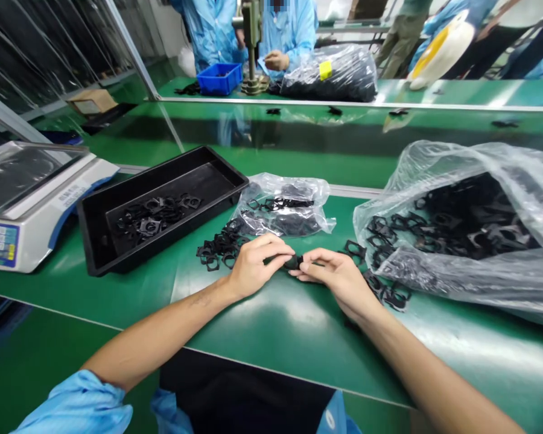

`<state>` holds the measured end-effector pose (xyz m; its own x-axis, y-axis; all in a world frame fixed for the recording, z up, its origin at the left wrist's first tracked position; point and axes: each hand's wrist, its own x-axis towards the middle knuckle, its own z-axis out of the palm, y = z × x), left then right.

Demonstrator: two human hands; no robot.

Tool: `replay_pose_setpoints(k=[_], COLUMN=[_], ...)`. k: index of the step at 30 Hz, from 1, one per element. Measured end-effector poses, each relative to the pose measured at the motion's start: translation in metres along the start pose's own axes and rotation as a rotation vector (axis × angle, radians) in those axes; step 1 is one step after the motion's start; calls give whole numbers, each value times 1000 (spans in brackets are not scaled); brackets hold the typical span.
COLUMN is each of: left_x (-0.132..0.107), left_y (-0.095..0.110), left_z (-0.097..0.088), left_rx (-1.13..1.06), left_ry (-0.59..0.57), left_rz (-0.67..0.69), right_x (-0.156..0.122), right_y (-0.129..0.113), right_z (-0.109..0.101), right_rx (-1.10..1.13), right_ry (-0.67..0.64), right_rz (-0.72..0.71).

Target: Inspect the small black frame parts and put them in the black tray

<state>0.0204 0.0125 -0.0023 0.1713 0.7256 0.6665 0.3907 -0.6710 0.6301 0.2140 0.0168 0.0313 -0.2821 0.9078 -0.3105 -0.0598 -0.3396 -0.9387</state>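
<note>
My left hand (259,263) and my right hand (332,274) meet over the green table, fingers closed on a small black plastic part (293,263) between them. Its exact shape is mostly hidden by the fingertips. Beside my left hand lies a pile of black ring-shaped plastic parts (219,250), partly spilling from a small clear bag (287,208). Close to my right hand, more black parts (391,295) lie loose in front of a large clear plastic bag (457,271) full of similar pieces.
A black tray (199,208) with a heap of black parts stands at the left, next to a digital scale (58,202). Beyond a green conveyor (253,144), people in blue work clothes stand near a press (253,48), a blue bin (219,78) and a wrapped bundle (330,75).
</note>
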Motion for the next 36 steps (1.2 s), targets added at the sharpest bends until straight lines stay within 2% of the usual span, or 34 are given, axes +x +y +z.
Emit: replay_pose_setpoints(k=[5, 8, 14, 36], left_x=[0, 0, -2, -2], left_y=[6, 8, 7, 8], left_z=[-4, -4, -3, -2], left_rx=[71, 109, 124, 142], left_ry=[35, 16, -2, -1], left_rz=[62, 123, 64, 80], right_x=[0, 0, -2, -1], right_y=[1, 2, 5, 5], right_z=[1, 1, 1, 0], right_rx=[99, 117, 118, 111], right_ry=[37, 41, -59, -82], right_rz=[11, 3, 55, 28])
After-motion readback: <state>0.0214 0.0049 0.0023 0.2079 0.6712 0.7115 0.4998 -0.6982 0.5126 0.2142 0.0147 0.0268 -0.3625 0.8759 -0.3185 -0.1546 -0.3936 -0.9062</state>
